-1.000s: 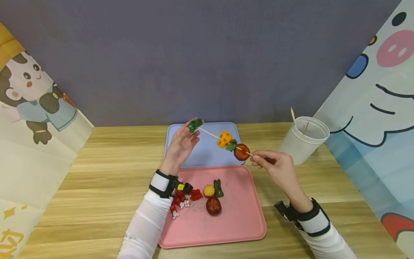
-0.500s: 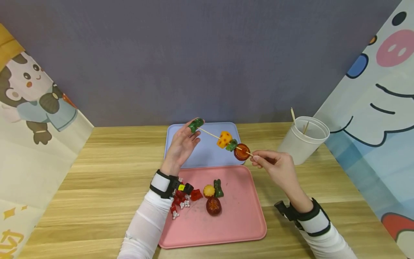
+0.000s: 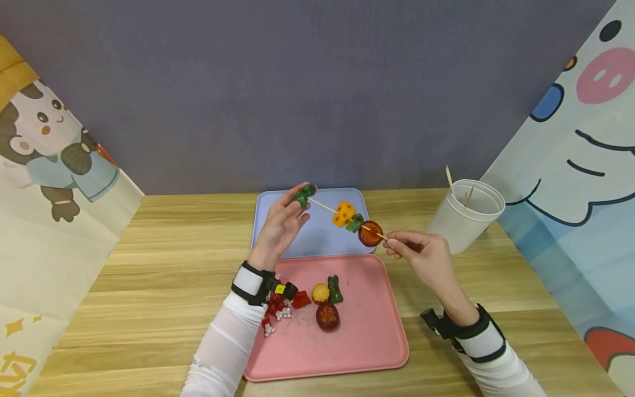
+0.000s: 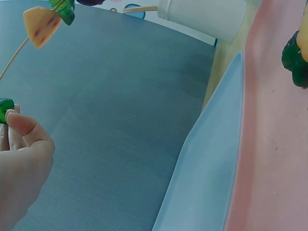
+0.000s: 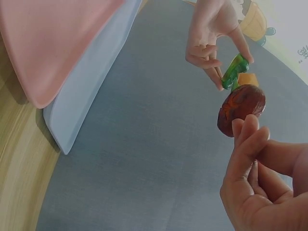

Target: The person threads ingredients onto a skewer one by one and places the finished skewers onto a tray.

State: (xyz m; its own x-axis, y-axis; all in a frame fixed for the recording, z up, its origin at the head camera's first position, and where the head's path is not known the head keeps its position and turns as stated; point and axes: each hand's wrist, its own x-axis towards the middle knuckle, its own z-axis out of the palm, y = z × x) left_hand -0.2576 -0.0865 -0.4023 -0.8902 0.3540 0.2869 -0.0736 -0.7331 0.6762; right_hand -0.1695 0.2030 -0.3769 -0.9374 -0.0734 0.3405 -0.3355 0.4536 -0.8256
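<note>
My right hand (image 3: 421,256) pinches the near end of a thin wooden skewer (image 3: 322,206). Threaded along it are a round red-brown mushroom-like piece (image 3: 370,235), a green piece (image 3: 355,223) and a yellow wedge with brown marks (image 3: 344,214). At the skewer's far tip, my left hand (image 3: 280,229) holds a glossy green pepper-like piece (image 3: 303,196) between thumb and fingers. The left wrist view has the thumb over this green piece (image 4: 6,108). Seen from the right wrist, the brown disc (image 5: 240,110) stands just beyond my right fingertips.
Below the hands lies a pink tray (image 3: 367,342) with a brown mushroom-like piece (image 3: 328,316), a yellow round (image 3: 320,293), a green piece (image 3: 335,289) and several red-and-white pieces (image 3: 284,313). Behind it is a blue tray (image 3: 317,242). A white cup (image 3: 461,218) with sticks stands right.
My left hand has shifted slightly right, and the green piece in it has turned and come a little closer along the skewer. The right hand stays nearly still.
</note>
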